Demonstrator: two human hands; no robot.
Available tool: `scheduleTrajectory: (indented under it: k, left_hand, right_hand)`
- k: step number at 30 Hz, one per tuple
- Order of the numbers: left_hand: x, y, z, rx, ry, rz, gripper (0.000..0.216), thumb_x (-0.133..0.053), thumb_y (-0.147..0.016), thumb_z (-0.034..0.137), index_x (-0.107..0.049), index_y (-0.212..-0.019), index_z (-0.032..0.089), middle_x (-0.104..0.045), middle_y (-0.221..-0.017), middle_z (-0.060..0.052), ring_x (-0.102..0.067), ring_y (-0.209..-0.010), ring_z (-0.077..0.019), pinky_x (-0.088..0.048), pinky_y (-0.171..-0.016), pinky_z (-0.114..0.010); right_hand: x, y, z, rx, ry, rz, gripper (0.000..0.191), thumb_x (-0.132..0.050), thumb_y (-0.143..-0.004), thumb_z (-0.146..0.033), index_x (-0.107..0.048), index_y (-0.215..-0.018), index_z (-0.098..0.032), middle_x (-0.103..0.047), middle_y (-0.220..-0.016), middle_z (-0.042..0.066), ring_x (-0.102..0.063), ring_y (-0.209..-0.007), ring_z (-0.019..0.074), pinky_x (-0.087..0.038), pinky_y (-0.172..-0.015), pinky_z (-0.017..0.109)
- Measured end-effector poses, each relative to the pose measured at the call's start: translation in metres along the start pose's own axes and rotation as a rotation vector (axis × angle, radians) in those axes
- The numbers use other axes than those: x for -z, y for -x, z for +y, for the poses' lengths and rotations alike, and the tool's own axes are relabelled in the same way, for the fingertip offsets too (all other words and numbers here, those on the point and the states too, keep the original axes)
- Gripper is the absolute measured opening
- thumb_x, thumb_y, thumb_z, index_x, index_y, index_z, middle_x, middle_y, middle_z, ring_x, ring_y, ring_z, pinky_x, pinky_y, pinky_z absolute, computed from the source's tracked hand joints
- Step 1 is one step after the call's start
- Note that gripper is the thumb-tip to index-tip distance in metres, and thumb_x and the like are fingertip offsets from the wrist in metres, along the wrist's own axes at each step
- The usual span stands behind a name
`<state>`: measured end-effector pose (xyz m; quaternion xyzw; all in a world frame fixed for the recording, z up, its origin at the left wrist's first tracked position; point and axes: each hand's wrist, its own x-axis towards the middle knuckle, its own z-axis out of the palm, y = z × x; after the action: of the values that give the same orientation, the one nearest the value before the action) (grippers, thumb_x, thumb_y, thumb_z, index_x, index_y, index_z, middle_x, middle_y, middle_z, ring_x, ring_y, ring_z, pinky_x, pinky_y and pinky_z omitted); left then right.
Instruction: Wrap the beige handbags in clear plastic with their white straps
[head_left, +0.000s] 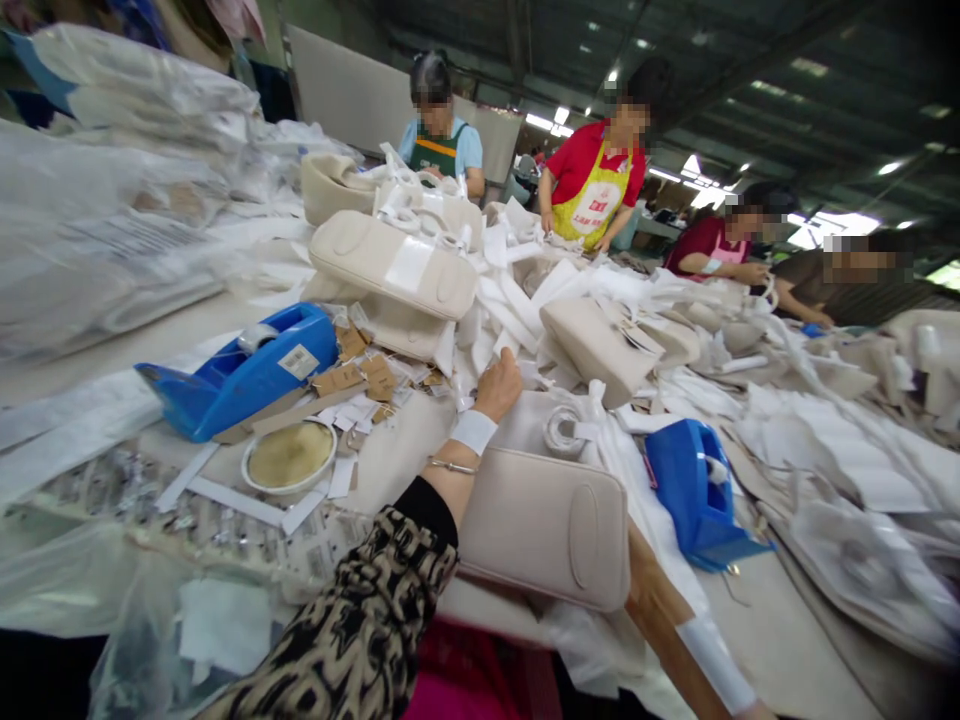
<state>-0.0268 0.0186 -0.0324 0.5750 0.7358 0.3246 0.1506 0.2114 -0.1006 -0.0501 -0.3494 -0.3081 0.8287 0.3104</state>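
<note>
A beige handbag (547, 525) lies in front of me on the table, with a roll of white tape (562, 430) just beyond it. My left hand (499, 385) reaches forward past the bag, fingers curled, at a heap of white paper strips (510, 300); what it grips is hidden. White tape wraps that wrist above a thin bangle. My right forearm (660, 605), also taped, runs in from the lower right. It disappears behind the bag's right end, so that hand is hidden.
Two blue tape dispensers (240, 375) (694, 490) flank me. A round dish (289, 457) and brown tags (360, 375) lie left. More beige bags (390, 265) (592, 345) are piled ahead. Clear plastic bags (112, 200) are stacked at left. Several people work across the table.
</note>
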Motion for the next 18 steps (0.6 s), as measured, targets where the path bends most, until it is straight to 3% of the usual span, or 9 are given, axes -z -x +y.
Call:
scheduleTrajectory:
  k: [2,4,7,11,15,18]
  left_hand:
    - [0.001,0.0,0.001,-0.001,-0.009,-0.002,0.023,-0.034,-0.094,0.016,-0.043,-0.115,0.015,-0.068,-0.1,-0.015,-0.065,-0.097,-0.026,-0.045,-0.084,-0.034]
    - [0.003,0.0,0.002,-0.002,-0.012,-0.001,0.023,-0.034,-0.094,0.016,-0.043,-0.115,0.015,-0.068,-0.1,-0.016,-0.065,-0.098,-0.026,-0.045,-0.084,-0.034]
    - [0.003,0.0,0.003,-0.003,-0.01,0.005,0.023,-0.035,-0.094,0.017,-0.044,-0.115,0.015,-0.068,-0.099,-0.015,-0.065,-0.096,-0.0261,-0.045,-0.083,-0.034]
    - [0.0,0.0,0.003,-0.009,0.007,0.019,0.023,-0.038,-0.094,0.018,-0.045,-0.115,0.015,-0.067,-0.095,-0.013,-0.064,-0.093,-0.0254,-0.044,-0.082,-0.033]
    - [-0.001,0.0,0.002,-0.031,0.039,0.038,0.023,-0.041,-0.092,0.015,-0.047,-0.114,0.018,-0.067,-0.093,-0.009,-0.063,-0.091,-0.0236,-0.043,-0.08,-0.031]
    - [0.002,0.002,0.003,-0.068,0.068,0.06,0.017,-0.044,-0.093,0.019,-0.051,-0.108,0.021,-0.067,-0.094,-0.006,-0.062,-0.091,-0.0202,-0.042,-0.078,-0.027]
  right_hand:
    - [0.002,0.015,0.01,-0.087,-0.126,0.0,0.027,-0.081,-0.07,-0.043,-0.072,-0.085,-0.023,-0.075,-0.081,0.002,-0.068,-0.094,0.0246,-0.053,-0.09,0.041]
    - [0.001,0.032,0.021,-0.17,-0.288,-0.017,0.027,-0.076,-0.076,-0.045,-0.072,-0.094,-0.025,-0.075,-0.094,0.0,-0.066,-0.103,0.0251,-0.047,-0.099,0.048]
    - [-0.008,0.06,0.038,-0.245,-0.412,-0.116,0.054,-0.066,-0.078,-0.064,-0.067,-0.113,-0.023,-0.068,-0.119,0.008,-0.059,-0.117,0.0309,-0.035,-0.107,0.055]
    - [-0.021,0.092,0.063,-0.219,-0.377,-0.157,0.081,-0.06,-0.072,-0.078,-0.065,-0.118,-0.012,-0.064,-0.121,0.02,-0.057,-0.119,0.0306,-0.028,-0.114,0.045]
    - [-0.028,0.103,0.097,-0.177,-0.11,-0.085,0.069,-0.075,-0.071,-0.061,-0.061,-0.121,-0.015,-0.068,-0.111,0.015,-0.065,-0.104,0.0249,-0.044,-0.099,0.039]
    - [-0.028,0.097,0.124,-0.073,0.161,-0.009,0.052,-0.085,-0.066,-0.044,-0.062,-0.106,-0.019,-0.071,-0.088,0.007,-0.069,-0.083,0.0211,-0.051,-0.078,0.033]
